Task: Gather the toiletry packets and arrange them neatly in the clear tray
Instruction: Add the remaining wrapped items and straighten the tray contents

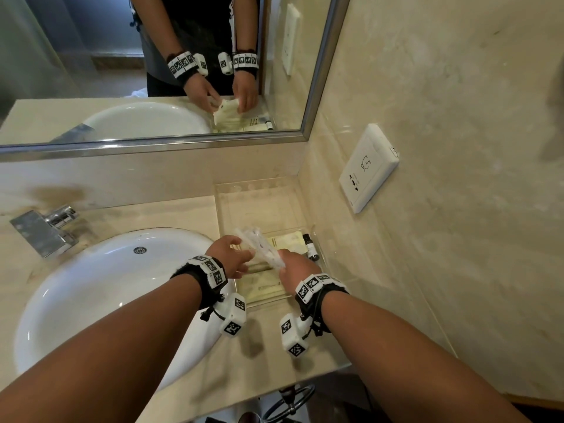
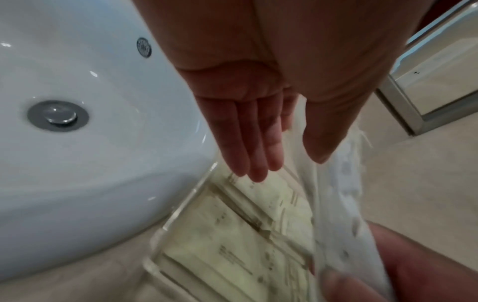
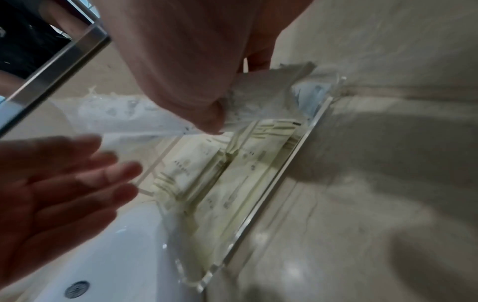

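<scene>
A clear tray [image 1: 217, 203] stands on the counter in the corner, between the basin and the right wall. Several cream toiletry packets [image 1: 265, 288] [image 2: 232, 245] [image 3: 232, 183] lie flat in its near half; its far half shows bare. Above them my right hand [image 1: 288, 265] [image 3: 209, 118] pinches one end of a white translucent packet [image 1: 259, 244] [image 2: 344, 194] [image 3: 124, 116], which slants up to the left. My left hand [image 1: 235, 257] [image 2: 287, 167] is beside it with straight fingers, the thumb against the packet's side.
A small dark bottle [image 1: 309, 246] lies in the tray's right side. The white basin [image 1: 106, 285] sits left of the tray, with a chrome faucet [image 1: 45, 230] behind. A mirror [image 1: 152, 71] runs along the back, and a wall socket [image 1: 367, 169] is on the right wall.
</scene>
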A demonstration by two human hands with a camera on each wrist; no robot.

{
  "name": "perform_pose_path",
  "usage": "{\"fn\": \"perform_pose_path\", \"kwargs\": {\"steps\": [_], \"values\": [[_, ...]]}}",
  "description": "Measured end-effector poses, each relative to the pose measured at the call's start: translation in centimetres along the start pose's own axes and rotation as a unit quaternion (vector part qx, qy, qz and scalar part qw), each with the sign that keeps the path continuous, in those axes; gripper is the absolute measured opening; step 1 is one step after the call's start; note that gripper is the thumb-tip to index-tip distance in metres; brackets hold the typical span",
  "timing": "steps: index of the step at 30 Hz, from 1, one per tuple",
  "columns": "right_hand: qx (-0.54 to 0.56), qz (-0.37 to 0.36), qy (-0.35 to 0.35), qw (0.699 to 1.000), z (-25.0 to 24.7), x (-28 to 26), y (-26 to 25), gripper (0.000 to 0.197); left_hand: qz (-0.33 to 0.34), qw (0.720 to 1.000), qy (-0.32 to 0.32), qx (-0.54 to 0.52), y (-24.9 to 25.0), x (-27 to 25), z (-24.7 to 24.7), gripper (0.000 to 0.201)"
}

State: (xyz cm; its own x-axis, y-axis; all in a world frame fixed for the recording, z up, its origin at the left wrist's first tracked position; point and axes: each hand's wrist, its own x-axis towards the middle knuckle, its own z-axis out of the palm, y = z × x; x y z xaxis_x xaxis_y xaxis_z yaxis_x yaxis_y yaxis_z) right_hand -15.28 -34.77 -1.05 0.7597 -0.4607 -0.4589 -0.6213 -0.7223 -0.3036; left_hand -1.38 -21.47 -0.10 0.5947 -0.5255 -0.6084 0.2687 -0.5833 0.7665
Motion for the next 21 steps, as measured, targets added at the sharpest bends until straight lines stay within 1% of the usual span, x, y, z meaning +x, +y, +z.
{"fn": "perform_pose_path", "kwargs": {"steps": [1,2,4,5,7,9,10,13,16,21], "values": [[-0.023,0.004,-0.008,1.000,0.0,0.2,0.4,0.035,-0.002,1.000,0.011,0.024,-0.2,0.1,-0.2,0.058],[-0.047,0.010,-0.020,0.999,-0.1,0.2,0.8,0.037,-0.003,0.998,0.016,0.056,-0.5,0.2,-0.4,0.065],[-0.092,0.014,-0.047,0.995,-0.1,0.3,1.3,0.042,-0.002,0.992,0.021,0.125,-1.0,0.4,-0.7,0.066],[-0.106,0.011,-0.059,0.993,0.0,0.4,1.4,0.045,-0.003,0.988,0.014,0.156,-1.1,0.4,-0.8,0.062],[-0.122,0.002,-0.067,0.990,0.4,0.4,1.7,0.050,-0.007,0.976,-0.010,0.218,-1.5,0.5,-0.9,0.044],[-0.148,-0.009,-0.064,0.987,0.8,0.5,1.8,0.049,-0.010,0.962,-0.040,0.268,-1.7,0.5,-0.9,0.024],[-0.163,-0.010,-0.062,0.985,0.9,0.5,1.9,0.047,-0.012,0.958,-0.054,0.282,-1.9,0.5,-0.7,0.020],[-0.202,-0.007,-0.046,0.978,1.2,0.7,2.3,0.037,-0.012,0.939,-0.088,0.333,-2.2,0.6,-0.1,0.021],[-0.234,0.001,-0.036,0.972,1.3,0.7,2.7,0.035,-0.007,0.916,-0.120,0.383,-2.4,0.7,0.8,0.015],[-0.264,-0.002,-0.043,0.964,1.4,1.0,2.6,0.040,-0.006,0.890,-0.110,0.444,-2.4,0.9,1.7,0.015]]}}
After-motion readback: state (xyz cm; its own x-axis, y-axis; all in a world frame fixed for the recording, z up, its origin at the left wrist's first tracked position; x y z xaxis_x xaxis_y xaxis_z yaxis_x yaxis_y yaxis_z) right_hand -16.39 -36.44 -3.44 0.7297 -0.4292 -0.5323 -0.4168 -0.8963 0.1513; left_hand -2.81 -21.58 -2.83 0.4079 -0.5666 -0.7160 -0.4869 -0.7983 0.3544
